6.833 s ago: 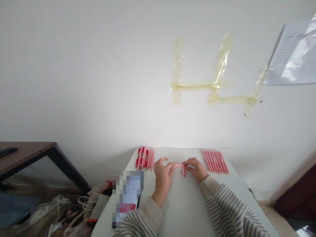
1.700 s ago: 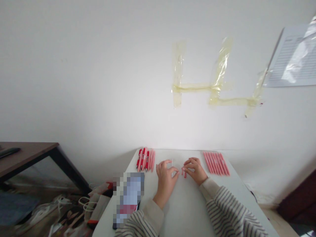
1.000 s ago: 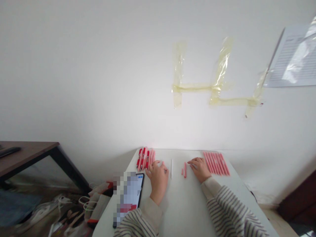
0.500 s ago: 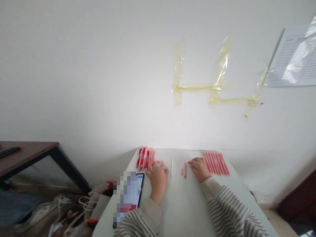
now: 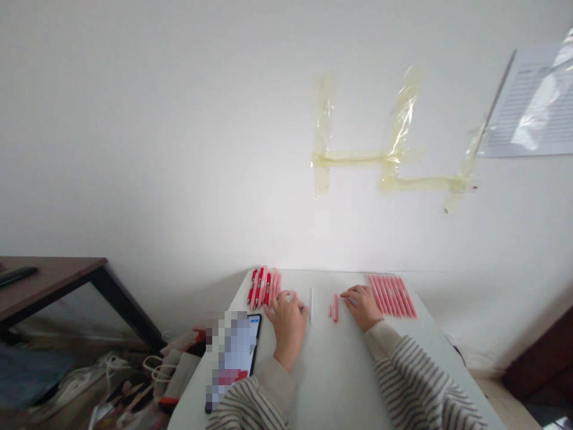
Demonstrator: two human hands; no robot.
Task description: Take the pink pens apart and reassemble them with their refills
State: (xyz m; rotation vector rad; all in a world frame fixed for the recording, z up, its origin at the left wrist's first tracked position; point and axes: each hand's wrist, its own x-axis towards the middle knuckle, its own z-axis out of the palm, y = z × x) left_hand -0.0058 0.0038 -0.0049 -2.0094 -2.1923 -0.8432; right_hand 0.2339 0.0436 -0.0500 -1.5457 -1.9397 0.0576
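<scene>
My left hand (image 5: 289, 322) lies palm down on the white table (image 5: 338, 376), its fingers bent and spread. Its thumb side is close to a slim white stick (image 5: 312, 306); what lies under the palm is hidden. My right hand (image 5: 363, 309) rests on the table with fingers stretched toward the middle, holding nothing that I can make out. Between the hands are a pink pen barrel (image 5: 335, 307) and a short pink piece (image 5: 330, 310). Pink pens (image 5: 391, 295) lie in a row beside my right hand. Several red and pink pens (image 5: 264, 288) lie beyond my left hand.
A phone (image 5: 250, 346), partly blurred out, lies at the table's left side. Left of the table stands a brown desk (image 5: 54, 275), with shoes and bags (image 5: 179, 370) on the floor. Behind is a white wall with yellowish tape (image 5: 353, 160) and a paper sheet (image 5: 501, 113).
My left hand has shifted slightly to the right, nearer the white stick. My right hand and the pen parts have stayed in place.
</scene>
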